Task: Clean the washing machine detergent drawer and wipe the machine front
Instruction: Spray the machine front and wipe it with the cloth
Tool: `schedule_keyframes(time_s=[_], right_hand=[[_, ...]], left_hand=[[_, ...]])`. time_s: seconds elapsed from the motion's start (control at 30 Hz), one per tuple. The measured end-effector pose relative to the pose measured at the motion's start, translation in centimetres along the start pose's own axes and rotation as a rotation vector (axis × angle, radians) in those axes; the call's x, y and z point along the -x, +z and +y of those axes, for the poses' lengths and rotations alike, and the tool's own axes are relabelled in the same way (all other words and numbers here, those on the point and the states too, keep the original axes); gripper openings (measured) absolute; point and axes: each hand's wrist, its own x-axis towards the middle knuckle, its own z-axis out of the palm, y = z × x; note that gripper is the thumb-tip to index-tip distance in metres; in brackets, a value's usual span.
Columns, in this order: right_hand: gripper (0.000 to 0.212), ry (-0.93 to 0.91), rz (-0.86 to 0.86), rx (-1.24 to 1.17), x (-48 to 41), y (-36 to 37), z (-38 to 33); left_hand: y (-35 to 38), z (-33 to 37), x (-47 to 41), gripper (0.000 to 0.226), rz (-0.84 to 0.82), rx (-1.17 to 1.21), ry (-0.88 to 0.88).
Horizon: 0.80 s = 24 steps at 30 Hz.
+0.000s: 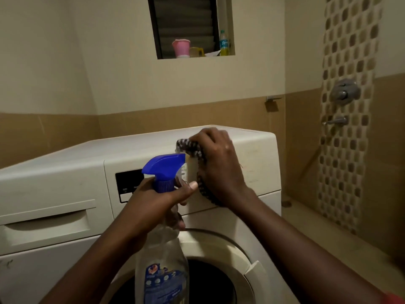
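A white front-loading washing machine [65,167] fills the lower frame, its detergent drawer [47,224] closed at the left. My left hand [157,205] grips a clear spray bottle [163,266] with a blue trigger head, held upright in front of the dark display. My right hand [219,163] presses a dark checked cloth [200,172] flat against the control panel's right part, near the top edge. The cloth is mostly hidden under my palm. Below, the round door [221,255] with dark glass is closed.
A tiled wall stands behind the machine. To the right is a shower area with a mixer valve [345,91] and a tap [335,121]. A window niche above holds a pink cup [181,47] and a small bottle [224,43].
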Motion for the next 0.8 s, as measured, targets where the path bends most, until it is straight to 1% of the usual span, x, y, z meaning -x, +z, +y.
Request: schedule_keyframes(time_s=[0.13, 0.23, 0.3, 0.33, 0.5, 0.67, 0.8], right_hand=[[0.024, 0.224, 0.102, -0.119, -0.8, -3.9, 4.6], [0.029, 0.412, 0.292, -0.209, -0.3, -7.3, 7.3], [0.030, 0.493, 0.419, -0.212, -0.8, -9.2, 9.1], [0.030, 0.496, 0.446, -0.196, -1.0, -10.0, 9.7], [0.032, 0.498, 0.469, -0.136, -0.3, -12.5, 11.0], [0.032, 0.509, 0.464, -0.147, 1.4, -12.4, 11.7], [0.030, 0.505, 0.469, -0.160, 2.7, -11.1, 11.6]], left_hand=[[1.7, 0.6, -0.4, 0.041, -0.054, 0.010, -0.001], [3.1, 0.8, -1.1, 0.037, -0.113, 0.016, 0.005], [4.1, 1.0, -1.9, 0.037, -0.122, 0.009, 0.013], [4.6, 1.2, -2.3, 0.037, -0.118, 0.006, 0.016], [7.4, 2.2, -4.7, 0.041, -0.125, 0.005, 0.037], [9.7, 2.9, -5.8, 0.040, -0.191, 0.026, 0.071], [10.6, 3.2, -6.0, 0.042, -0.227, -0.120, 0.080]])
